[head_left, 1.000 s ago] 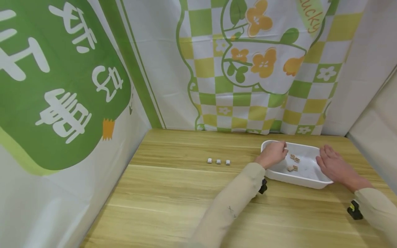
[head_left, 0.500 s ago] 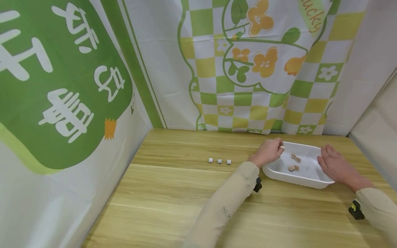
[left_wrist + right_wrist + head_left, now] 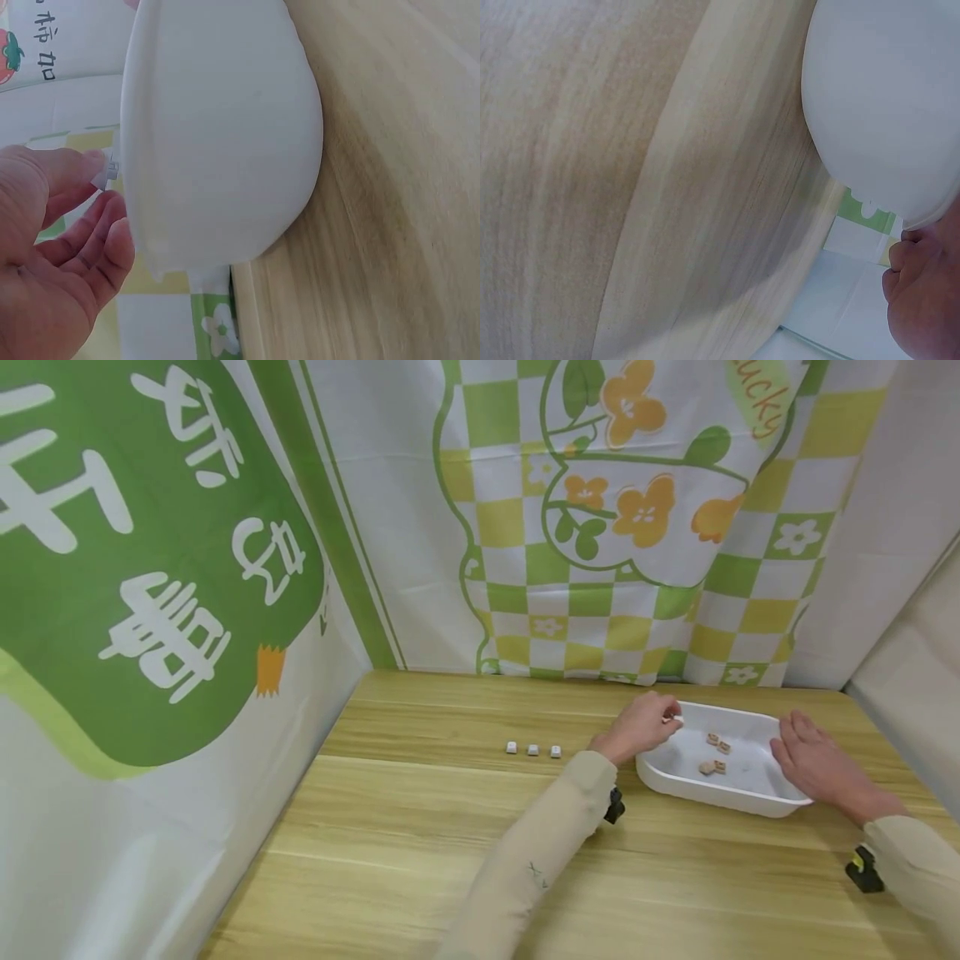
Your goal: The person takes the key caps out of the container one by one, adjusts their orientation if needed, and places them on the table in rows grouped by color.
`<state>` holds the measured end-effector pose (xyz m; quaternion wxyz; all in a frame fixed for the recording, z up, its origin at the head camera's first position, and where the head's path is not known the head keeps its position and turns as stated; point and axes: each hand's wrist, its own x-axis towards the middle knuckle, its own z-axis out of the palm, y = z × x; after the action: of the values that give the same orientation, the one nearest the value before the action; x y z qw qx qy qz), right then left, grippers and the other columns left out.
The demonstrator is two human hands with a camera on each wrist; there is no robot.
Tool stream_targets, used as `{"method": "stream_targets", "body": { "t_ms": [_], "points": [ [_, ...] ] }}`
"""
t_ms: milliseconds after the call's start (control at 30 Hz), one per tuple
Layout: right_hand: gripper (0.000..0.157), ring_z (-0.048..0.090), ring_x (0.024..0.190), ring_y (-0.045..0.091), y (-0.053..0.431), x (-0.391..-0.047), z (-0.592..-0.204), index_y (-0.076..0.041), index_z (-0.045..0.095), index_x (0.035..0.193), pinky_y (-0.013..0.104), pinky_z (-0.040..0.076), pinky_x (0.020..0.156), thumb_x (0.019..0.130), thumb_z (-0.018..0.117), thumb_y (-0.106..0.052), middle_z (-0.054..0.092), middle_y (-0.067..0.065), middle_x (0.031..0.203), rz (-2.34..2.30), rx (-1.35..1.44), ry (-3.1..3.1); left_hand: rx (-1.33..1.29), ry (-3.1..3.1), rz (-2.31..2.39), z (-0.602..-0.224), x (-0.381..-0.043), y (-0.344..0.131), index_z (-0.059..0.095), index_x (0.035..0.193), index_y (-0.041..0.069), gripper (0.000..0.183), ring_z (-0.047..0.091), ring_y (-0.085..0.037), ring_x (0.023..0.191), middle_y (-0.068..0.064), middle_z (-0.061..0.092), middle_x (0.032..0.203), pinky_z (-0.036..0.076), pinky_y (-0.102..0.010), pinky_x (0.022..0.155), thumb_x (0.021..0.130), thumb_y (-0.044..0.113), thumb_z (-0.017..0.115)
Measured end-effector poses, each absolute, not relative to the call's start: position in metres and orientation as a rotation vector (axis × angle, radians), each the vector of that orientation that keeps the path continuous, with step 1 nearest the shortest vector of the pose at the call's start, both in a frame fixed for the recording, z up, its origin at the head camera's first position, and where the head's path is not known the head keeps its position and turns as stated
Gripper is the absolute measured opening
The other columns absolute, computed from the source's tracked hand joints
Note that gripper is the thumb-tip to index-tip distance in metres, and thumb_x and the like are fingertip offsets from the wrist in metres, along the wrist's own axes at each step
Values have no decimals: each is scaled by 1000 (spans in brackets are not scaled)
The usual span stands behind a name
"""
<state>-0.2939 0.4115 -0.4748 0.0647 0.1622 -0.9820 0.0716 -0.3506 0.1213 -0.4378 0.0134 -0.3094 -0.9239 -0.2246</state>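
A small white keycap is pinched between thumb and forefinger of my left hand, its stem side showing in the left wrist view. That hand sits at the left rim of a white plastic basin; the other fingers are loosely bent. Inside the basin lie several small tan pieces, some with darker markings. My right hand rests on the basin's right rim, fingers extended towards the back; in the right wrist view its fingertips show just beyond the rim. Left of the basin, three white keycaps stand in a row.
The basin stands on a wood-grain table. A printed cloth hangs along the table's back edge, and a green and white cloth hangs on the left. Black wrist cameras sit on both sleeves.
My left hand has moved left from over the basin's inside to its left rim, bringing the pinched keycap with it. The right hand stays on the right rim.
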Motion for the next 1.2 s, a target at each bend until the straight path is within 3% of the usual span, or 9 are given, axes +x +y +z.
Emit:
{"method": "stream_targets", "body": {
  "t_ms": [600, 1200],
  "points": [
    [62, 18, 137, 61, 412, -294, -471, 27, 26, 138, 67, 20, 111, 107, 24, -26, 20, 52, 142, 191, 482, -3002, -962, -2829, -795, -433, -350, 87, 68, 114, 14, 22, 59, -3, 93, 4, 67, 107, 44, -9, 76, 99, 27, 58],
    [64, 13, 140, 60, 411, -294, -472, 28, 22, 139, 66, 14, 115, 108, 21, -28, 15, 51, 143, 257, 473, -3026, -936, -2796, -861, -445, -356, 49, 69, 108, 14, 18, 60, -4, 87, 3, 69, 100, 46, -12, 72, 97, 23, 60]
  ]
}}
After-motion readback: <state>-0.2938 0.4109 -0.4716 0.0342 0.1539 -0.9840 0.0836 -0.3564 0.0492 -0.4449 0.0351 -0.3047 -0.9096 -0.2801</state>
